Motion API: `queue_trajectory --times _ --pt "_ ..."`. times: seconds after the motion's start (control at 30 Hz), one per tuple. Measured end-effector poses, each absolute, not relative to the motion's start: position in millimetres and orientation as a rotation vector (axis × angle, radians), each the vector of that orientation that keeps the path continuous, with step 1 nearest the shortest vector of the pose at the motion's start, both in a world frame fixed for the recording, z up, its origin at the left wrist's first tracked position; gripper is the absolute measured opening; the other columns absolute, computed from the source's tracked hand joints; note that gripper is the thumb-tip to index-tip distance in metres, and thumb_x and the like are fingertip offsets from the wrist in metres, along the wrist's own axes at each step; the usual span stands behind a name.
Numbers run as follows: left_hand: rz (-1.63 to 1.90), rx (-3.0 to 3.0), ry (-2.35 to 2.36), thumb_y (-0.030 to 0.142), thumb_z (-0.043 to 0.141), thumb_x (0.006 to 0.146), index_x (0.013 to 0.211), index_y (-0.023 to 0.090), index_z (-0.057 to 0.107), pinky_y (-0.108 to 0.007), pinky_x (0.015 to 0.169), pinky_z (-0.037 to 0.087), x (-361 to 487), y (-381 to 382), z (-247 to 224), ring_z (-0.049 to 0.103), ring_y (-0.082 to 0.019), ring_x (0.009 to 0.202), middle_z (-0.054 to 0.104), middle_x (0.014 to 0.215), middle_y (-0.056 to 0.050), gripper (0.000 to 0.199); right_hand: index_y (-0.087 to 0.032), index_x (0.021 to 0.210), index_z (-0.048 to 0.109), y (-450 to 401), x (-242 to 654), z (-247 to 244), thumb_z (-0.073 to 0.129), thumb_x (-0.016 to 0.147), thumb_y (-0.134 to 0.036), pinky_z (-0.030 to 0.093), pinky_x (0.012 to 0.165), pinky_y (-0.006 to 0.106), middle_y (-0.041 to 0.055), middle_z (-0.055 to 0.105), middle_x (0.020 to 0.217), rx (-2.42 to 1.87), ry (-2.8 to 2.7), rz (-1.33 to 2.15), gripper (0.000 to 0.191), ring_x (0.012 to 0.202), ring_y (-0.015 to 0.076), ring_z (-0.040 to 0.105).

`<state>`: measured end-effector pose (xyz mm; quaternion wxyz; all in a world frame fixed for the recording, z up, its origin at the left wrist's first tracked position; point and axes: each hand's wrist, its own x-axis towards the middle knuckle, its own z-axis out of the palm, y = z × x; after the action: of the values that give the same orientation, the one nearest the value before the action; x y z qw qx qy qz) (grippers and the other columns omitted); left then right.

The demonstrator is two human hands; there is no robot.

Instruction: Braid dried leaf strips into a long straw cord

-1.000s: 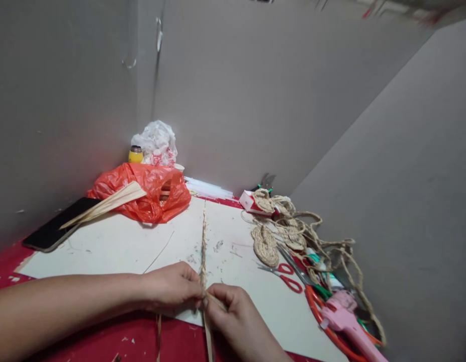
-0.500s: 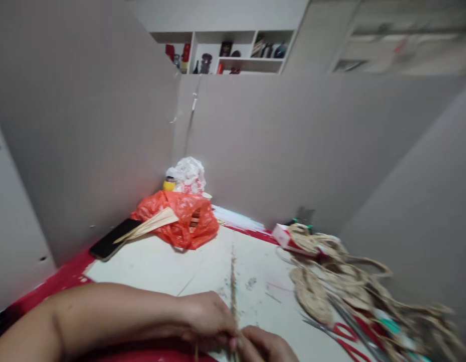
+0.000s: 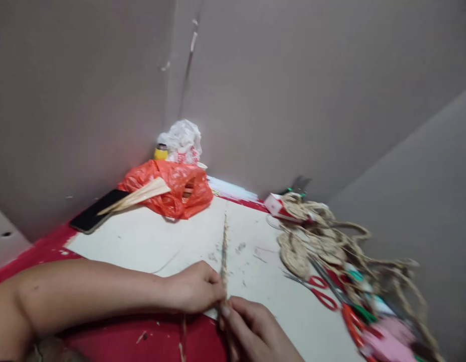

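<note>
I have the fibre strand (image 3: pixel 224 246) laid over the white board (image 3: pixel 130 236) on the table (image 3: pixel 142 337), running from the two hands toward the table's far edge and ending short of it. My left hand (image 3: pixel 197 287) has its fingers closed on the strand from the left side, thumb and forefinger together; my right hand (image 3: pixel 255 329) pinches it just beside them, its fingers nearly shut, with loose ends trailing toward me. Blur keeps me from telling how many strips each one has. I judge the strand very light, dry and limp along its length, a little springy where it is twisted, and rough enough not to slip much. Single strips look thin, so I'd expect them to split or fray under a sharp bend or hard tug. I'd take hold with light fingertip pressure right at the joining point, where the material is thickest, and keep off the thin tips. The pale strips (image 3: pixel 142 196) across the phone (image 3: pixel 93 213) and red bag (image 3: pixel 180 193), toward the table's left edge, look flatter and stiffer; I'd lift those by the broad end. The scissors (image 3: pixel 308 284) lie nearer its right edge, beside the coiled piece (image 3: pixel 295 256).
</note>
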<state>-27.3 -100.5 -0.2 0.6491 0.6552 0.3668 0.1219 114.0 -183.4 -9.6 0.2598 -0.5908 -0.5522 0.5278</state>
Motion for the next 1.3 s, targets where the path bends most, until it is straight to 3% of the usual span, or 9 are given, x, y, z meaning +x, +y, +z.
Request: queue_trajectory --times 0.13,0.23,0.4,0.5,0.6,0.73,0.83,0.93,1.3 --pt "0.275 1.399 0.759 0.025 0.046 0.071 0.048 0.016 0.046 -0.023 0.043 0.016 -26 -101 2 0.021 -0.006 0.042 0.031 0.040 0.008 0.025 -0.017 0.063 0.048 -184 115 -6 0.038 0.089 -0.035 0.036 0.050 0.021 -0.0003 0.051 0.052 -1.666 -1.628 1.295 0.033 0.050 0.0116 0.047" --pt "0.249 1.373 0.769 0.030 0.052 0.071 0.050 0.016 0.046 -0.022 0.044 0.017 -24 -103 4 0.026 -0.005 0.043 0.037 0.043 0.007 0.026 -0.017 0.061 0.047 -187 117 -3 0.039 0.089 -0.029 0.033 0.052 0.021 -0.0014 0.048 0.056 -1.685 -1.791 1.113 0.031 0.054 0.0103 0.042" --pt "0.267 1.250 0.758 0.031 0.061 0.068 0.060 0.014 0.052 -0.021 0.046 0.021 -24 -105 5 0.031 -0.005 0.046 0.046 0.051 0.005 0.021 -0.016 0.059 0.050 -193 123 11 0.043 0.089 -0.035 0.030 0.046 0.019 -0.0034 0.044 0.051 -1.491 -1.822 1.399 0.036 0.048 0.0084 0.039" --pt "0.266 1.178 0.715 0.032 0.063 0.070 0.064 0.014 0.053 -0.021 0.044 0.018 -25 -105 8 0.028 -0.004 0.043 0.043 0.048 0.007 0.021 -0.016 0.057 0.049 -189 133 20 0.047 0.088 -0.044 0.031 0.047 0.019 -0.0040 0.043 0.049 -1.478 -1.488 1.219 0.042 0.047 0.0081 0.039" --pt "0.243 1.117 0.676 0.033 0.064 0.071 0.070 0.015 0.053 -0.021 0.042 0.013 -25 -104 12 0.022 -0.004 0.039 0.035 0.043 0.011 0.021 -0.016 0.074 0.055 -179 141 19 0.052 0.086 -0.048 0.038 0.053 0.019 -0.0022 0.053 0.061 -1.509 -1.173 1.109 0.034 0.054 0.0094 0.047" --pt "0.226 1.106 0.555 0.039 0.059 0.077 0.072 0.015 0.051 -0.022 0.041 0.012 -25 -104 15 0.024 -0.003 0.039 0.051 0.051 0.006 0.026 -0.017 0.093 0.054 -171 140 8 0.050 0.087 -0.050 0.045 0.059 0.022 0.0006 0.060 0.071 -1.341 -1.133 1.549 0.034 0.058 0.0107 0.055" --pt "0.197 1.118 0.566 0.040 0.060 0.077 0.071 0.016 0.049 -0.022 0.041 0.011 -25 -103 13 0.021 -0.004 0.038 0.047 0.048 0.008 0.026 -0.016 0.080 0.052 -170 139 3 0.045 0.088 -0.055 0.033 0.041 0.018 -0.0066 0.046 0.050 -1.295 -1.172 1.747 0.040 0.037 0.0059 0.038" --pt "0.158 1.151 0.603 0.040 0.061 0.076 0.071 0.015 0.051 -0.022 0.042 0.012 -25 -101 11 0.022 -0.004 0.041 0.044 0.049 0.008 0.027 -0.015 0.070 0.052 -168 142 3 0.047 0.087 -0.055 0.016 0.036 0.018 -0.0101 0.030 0.045 -1.362 -1.223 1.758 0.043 0.036 0.0038 0.020" --pt "0.079 2.031 0.735 0.033 0.042 0.085 0.065 0.016 0.054 -0.020 0.051 0.027 -34 -93 25 0.037 -0.009 0.052 0.043 0.055 0.004 0.030 -0.016 0.054 0.048 -166 139 0 0.051 0.086 -0.044 0.012 0.038 0.022 -0.0091 0.030 0.039 -1.413 -1.181 1.659 0.043 0.035 0.0034 0.019"
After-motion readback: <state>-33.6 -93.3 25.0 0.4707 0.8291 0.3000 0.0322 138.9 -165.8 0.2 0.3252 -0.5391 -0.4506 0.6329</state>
